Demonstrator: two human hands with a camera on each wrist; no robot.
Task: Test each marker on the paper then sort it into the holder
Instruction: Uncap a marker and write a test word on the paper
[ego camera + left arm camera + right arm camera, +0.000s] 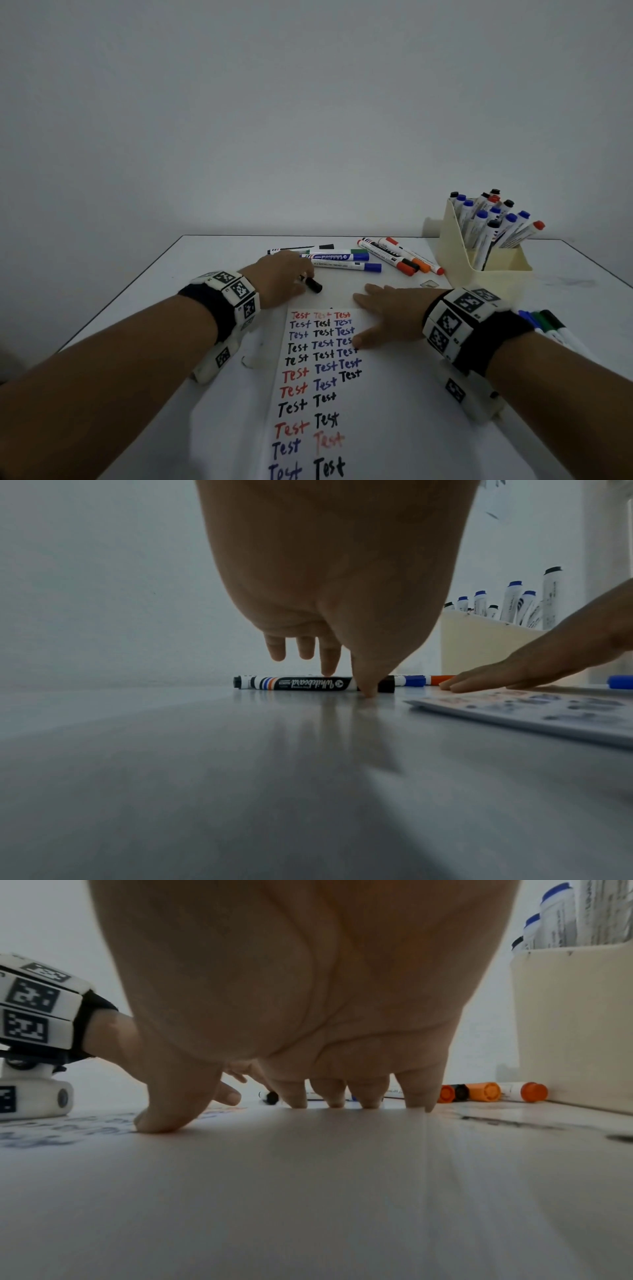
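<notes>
Two hands on a white table (205, 260), inventoried as seen. Left hand (279, 277): reaches down over a black whiteboard marker (308, 683) lying flat on the table just beyond the top left corner of the paper (325, 394); thumb tip planted on the table in front of the barrel, one fingertip touching behind it, remaining fingers raised clear; grip narrow, bracketing the marker, which lies unlifted. From the head view most of this marker is hidden under the hand, only its black cap end showing. Barrel label reads "Whiteboard", upside down; smaller print illegible. Right hand (390, 315): flat, fingers spread, pressing the paper's upper right edge; grip wide, holding nothing. Paper: rows of handwritten "Test" in red, blue and black; bottom rows cut off by the frame. Holder (479, 263): cream, at the table's right rear, packed with upright markers, labels unreadable. Loose markers (346, 260): lying behind the paper, one labelled "Whiteboard". Further markers (548, 325) partly hidden behind the right wrist.
</notes>
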